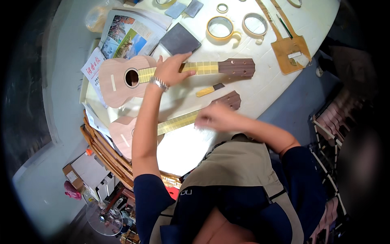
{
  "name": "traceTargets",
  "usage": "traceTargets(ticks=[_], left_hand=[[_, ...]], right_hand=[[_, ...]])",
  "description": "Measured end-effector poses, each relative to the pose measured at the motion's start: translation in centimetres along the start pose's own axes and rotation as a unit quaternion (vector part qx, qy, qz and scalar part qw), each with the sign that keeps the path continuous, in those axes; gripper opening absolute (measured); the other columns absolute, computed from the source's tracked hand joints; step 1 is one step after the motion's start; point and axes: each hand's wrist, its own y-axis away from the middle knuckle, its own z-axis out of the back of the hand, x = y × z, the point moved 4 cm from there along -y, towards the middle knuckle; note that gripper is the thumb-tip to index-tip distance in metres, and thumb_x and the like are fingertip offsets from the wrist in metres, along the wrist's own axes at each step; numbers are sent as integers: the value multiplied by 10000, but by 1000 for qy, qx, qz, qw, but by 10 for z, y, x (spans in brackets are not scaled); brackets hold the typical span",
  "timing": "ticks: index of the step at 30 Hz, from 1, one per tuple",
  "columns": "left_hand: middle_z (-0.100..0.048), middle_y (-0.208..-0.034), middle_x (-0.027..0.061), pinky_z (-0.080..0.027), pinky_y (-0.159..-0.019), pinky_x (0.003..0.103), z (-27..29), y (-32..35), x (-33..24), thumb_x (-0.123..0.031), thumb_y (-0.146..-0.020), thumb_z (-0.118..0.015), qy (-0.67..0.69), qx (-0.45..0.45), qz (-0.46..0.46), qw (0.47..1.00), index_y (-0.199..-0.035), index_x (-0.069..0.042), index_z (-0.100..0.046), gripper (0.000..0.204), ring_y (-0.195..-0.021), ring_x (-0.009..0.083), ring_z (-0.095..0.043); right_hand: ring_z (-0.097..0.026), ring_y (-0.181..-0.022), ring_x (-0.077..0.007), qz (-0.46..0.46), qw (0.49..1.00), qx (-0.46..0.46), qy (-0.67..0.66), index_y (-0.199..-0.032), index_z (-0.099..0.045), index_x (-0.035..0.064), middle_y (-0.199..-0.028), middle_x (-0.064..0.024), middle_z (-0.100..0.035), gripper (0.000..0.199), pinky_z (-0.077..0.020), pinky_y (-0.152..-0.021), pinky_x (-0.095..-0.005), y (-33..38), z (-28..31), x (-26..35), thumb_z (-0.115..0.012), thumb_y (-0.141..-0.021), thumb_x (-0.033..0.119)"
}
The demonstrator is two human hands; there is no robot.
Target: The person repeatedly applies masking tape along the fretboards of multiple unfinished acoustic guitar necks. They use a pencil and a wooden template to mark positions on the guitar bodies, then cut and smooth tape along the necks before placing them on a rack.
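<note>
Two unfinished ukuleles lie on the white table, their pale bodies to the left and dark headstocks to the right. Across the neck of the far ukulele [113, 81] reaches my left hand [172, 70], wearing a metal watch band. Its fingers are spread, with the fingertips near a dark square sheet [180, 39]. Yellow tape strips cover both fretboards. Over the neck of the near ukulele [176, 123] is my right hand [219, 118], smeared by motion; its fingers look bent, but whether they hold anything is unclear. Between the necks lies a short yellow-handled tool with a dark end [210, 90].
Rolls of masking tape [219, 28] sit at the far side, near small grey pads [194, 8]. A wooden template [290, 55] lies at the right, newspapers [126, 36] at the far left. Wooden strips [107, 152] stand by the table's left edge.
</note>
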Motion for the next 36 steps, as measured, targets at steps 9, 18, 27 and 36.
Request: traceTargets(ticks=[9, 18, 27, 36], left_hand=[[-623, -795, -9, -448, -654, 219, 114, 41, 24, -142, -659, -805, 236, 34, 43, 970, -998, -10, -615, 411, -707, 74, -542], [-631, -926, 105, -478, -644, 247, 214, 261, 7, -89, -887, -564, 338, -446, -174, 811, -1102, 1, -521, 238, -728, 129, -585], [-445, -695, 16, -346, -525, 241, 149, 301, -112, -100, -911, -531, 440, -481, -279, 705, -1172, 60, -403, 332, -563, 90, -386], [-531, -840, 34, -431, -669, 240, 126, 285, -138, -225, -896, -582, 400, -513, -258, 714, -1021, 4, -545, 263, -694, 122, -487]], right_hand=[[-495, -1141, -207, 31, 711, -85, -697, -1180, -457, 68, -1261, -95, -483, 283, -399, -1007, -330, -69, -106, -51, -499, -939, 209], [-440, -573, -123, 555, 644, -311, -425, -785, -390, 109, -644, -15, -449, 168, -424, -685, -313, 114, -32, 130, -403, -922, 205], [-445, -540, -67, 532, 752, -326, -213, -797, -485, 52, -643, -1, -470, 207, -381, -508, -226, 122, -62, 231, -505, -919, 219], [-586, -777, -124, 453, 813, -360, -62, -1032, -490, -42, -900, -115, -609, 601, -486, -682, -244, 47, -83, 254, -664, -789, 480]])
